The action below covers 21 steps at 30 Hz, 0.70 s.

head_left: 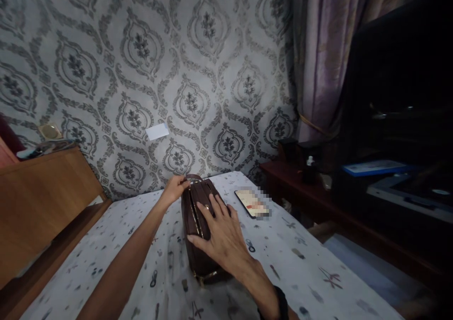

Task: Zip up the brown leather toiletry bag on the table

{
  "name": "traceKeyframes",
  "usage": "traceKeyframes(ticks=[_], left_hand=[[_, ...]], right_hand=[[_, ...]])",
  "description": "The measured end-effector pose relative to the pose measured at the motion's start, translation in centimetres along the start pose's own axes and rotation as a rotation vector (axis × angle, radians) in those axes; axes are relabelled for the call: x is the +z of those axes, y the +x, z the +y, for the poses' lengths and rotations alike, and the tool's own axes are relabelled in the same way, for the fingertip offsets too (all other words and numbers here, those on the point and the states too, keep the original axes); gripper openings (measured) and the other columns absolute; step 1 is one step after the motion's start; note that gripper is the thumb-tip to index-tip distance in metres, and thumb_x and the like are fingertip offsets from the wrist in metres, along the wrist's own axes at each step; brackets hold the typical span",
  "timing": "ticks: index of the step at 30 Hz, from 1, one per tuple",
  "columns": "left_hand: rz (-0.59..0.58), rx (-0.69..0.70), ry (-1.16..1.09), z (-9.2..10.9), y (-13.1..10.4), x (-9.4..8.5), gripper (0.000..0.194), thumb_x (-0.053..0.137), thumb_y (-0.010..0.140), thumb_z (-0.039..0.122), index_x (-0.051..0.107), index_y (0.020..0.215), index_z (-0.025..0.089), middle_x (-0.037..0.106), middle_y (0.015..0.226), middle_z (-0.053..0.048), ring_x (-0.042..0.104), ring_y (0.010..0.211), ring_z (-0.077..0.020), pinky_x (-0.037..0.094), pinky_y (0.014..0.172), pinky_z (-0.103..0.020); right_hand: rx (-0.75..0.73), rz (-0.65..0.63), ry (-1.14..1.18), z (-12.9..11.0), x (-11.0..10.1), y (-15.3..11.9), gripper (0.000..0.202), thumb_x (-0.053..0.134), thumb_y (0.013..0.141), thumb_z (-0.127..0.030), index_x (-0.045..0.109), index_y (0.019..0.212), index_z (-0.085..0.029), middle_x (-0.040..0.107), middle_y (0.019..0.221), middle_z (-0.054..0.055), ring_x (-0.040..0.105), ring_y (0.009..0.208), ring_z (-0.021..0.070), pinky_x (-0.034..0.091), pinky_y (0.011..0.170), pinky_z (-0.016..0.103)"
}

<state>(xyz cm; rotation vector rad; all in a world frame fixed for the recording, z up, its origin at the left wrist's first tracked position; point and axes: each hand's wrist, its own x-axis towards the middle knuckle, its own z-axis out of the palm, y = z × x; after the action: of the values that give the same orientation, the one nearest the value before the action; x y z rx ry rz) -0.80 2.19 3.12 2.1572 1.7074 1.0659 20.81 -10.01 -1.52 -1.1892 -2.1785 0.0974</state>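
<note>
Bag (190, 221) under widely spread right hand (226, 237), and in narrow pinch of left hand (174, 189) at far end, beside the handle (194, 176).

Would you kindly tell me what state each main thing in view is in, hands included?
Brown bag: resting on the sheet
Zip: open or closed, unclear
Handle: arched up
Left hand: fingers bent at the bag's far end
Right hand: spread over the bag
Phone: face up, screen lit
Patterned sheet: spread out
Curtain: gathered
</note>
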Motion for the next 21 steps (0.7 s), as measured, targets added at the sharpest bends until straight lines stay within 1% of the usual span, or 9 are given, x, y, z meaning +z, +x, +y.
traceKeyframes(ticks=[4, 6, 9, 10, 12, 14, 16, 19, 21], left_hand=[[0.0, 0.006, 0.065, 1.2, -0.2, -0.2, 0.019, 0.056, 0.082, 0.025, 0.07, 0.091, 0.017, 0.066, 0.074, -0.002, 0.06, 0.076, -0.0211, 0.048, 0.076, -0.032], [0.012, 0.033, 0.086, 2.3, -0.2, -0.1, 0.036, 0.057, 0.078, 0.019, 0.068, 0.112, 0.018, 0.07, 0.092, -0.004, 0.062, 0.089, -0.0227, 0.049, 0.086, -0.035], [-0.008, 0.142, 0.159, 4.3, 0.1, 0.4, 0.065, 0.059, 0.074, 0.012, 0.055, 0.137, 0.024, 0.066, 0.121, -0.007, 0.059, 0.111, -0.0246, 0.045, 0.1, -0.037], [-0.03, 0.174, 0.206, 5.0, 0.2, 0.7, 0.063, 0.061, 0.074, 0.013, 0.057, 0.136, 0.025, 0.066, 0.122, -0.008, 0.058, 0.114, -0.0259, 0.043, 0.102, -0.038], [-0.078, 0.202, 0.283, 6.0, 0.7, 1.2, 0.045, 0.065, 0.076, 0.017, 0.069, 0.12, 0.024, 0.069, 0.113, -0.009, 0.059, 0.112, -0.0281, 0.042, 0.101, -0.038], [-0.103, 0.19, 0.301, 6.5, 1.1, 1.6, 0.023, 0.066, 0.079, 0.023, 0.074, 0.101, 0.022, 0.071, 0.097, -0.008, 0.061, 0.101, -0.0274, 0.043, 0.093, -0.035], [-0.109, 0.167, 0.278, 6.6, 1.6, 1.9, 0.012, 0.065, 0.082, 0.027, 0.074, 0.087, 0.021, 0.069, 0.082, -0.006, 0.061, 0.087, -0.0238, 0.043, 0.08, -0.03], [-0.11, 0.115, 0.23, 6.3, 2.1, 2.2, 0.019, 0.063, 0.083, 0.032, 0.068, 0.07, 0.018, 0.059, 0.063, 0.0, 0.053, 0.067, -0.0171, 0.035, 0.063, -0.026], [-0.098, 0.076, 0.194, 6.0, 2.3, 2.3, 0.025, 0.062, 0.082, 0.033, 0.062, 0.062, 0.017, 0.05, 0.056, 0.004, 0.045, 0.06, -0.0138, 0.03, 0.058, -0.026]], right_hand=[[-0.024, 0.057, 0.025, 0.5, 0.6, -0.2, 0.079, 0.074, 0.081, -0.056, 0.051, 0.148, -0.022, 0.038, 0.16, 0.023, 0.033, 0.15, 0.0399, 0.03, 0.116, 0.065], [-0.039, 0.133, 0.057, 1.1, 1.1, -0.3, 0.078, 0.07, 0.085, -0.054, 0.046, 0.151, -0.019, 0.038, 0.16, 0.024, 0.036, 0.149, 0.0382, 0.034, 0.116, 0.063], [-0.044, 0.254, 0.118, 2.0, 1.7, -0.7, 0.064, 0.057, 0.095, -0.044, 0.046, 0.149, -0.011, 0.046, 0.155, 0.024, 0.046, 0.143, 0.033, 0.041, 0.114, 0.055], [-0.046, 0.277, 0.132, 2.1, 1.8, -0.8, 0.058, 0.053, 0.097, -0.04, 0.049, 0.146, -0.009, 0.05, 0.153, 0.023, 0.049, 0.141, 0.0318, 0.043, 0.113, 0.053], [-0.046, 0.299, 0.14, 2.3, 2.0, -1.0, 0.049, 0.05, 0.098, -0.035, 0.055, 0.139, -0.009, 0.056, 0.148, 0.021, 0.052, 0.139, 0.0314, 0.044, 0.112, 0.053], [-0.042, 0.314, 0.144, 2.2, 2.1, -1.1, 0.047, 0.051, 0.097, -0.034, 0.057, 0.137, -0.01, 0.059, 0.145, 0.02, 0.051, 0.139, 0.032, 0.043, 0.112, 0.054], [-0.035, 0.332, 0.152, 2.1, 2.0, -1.1, 0.046, 0.052, 0.096, -0.034, 0.059, 0.136, -0.011, 0.061, 0.142, 0.019, 0.052, 0.138, 0.0326, 0.043, 0.112, 0.055], [-0.032, 0.338, 0.164, 1.9, 1.9, -1.1, 0.045, 0.054, 0.095, -0.035, 0.061, 0.133, -0.012, 0.064, 0.139, 0.017, 0.054, 0.136, 0.0334, 0.045, 0.109, 0.055], [-0.027, 0.334, 0.161, 1.9, 1.8, -1.1, 0.045, 0.055, 0.094, -0.035, 0.062, 0.132, -0.013, 0.065, 0.138, 0.017, 0.054, 0.135, 0.0335, 0.046, 0.109, 0.054]])
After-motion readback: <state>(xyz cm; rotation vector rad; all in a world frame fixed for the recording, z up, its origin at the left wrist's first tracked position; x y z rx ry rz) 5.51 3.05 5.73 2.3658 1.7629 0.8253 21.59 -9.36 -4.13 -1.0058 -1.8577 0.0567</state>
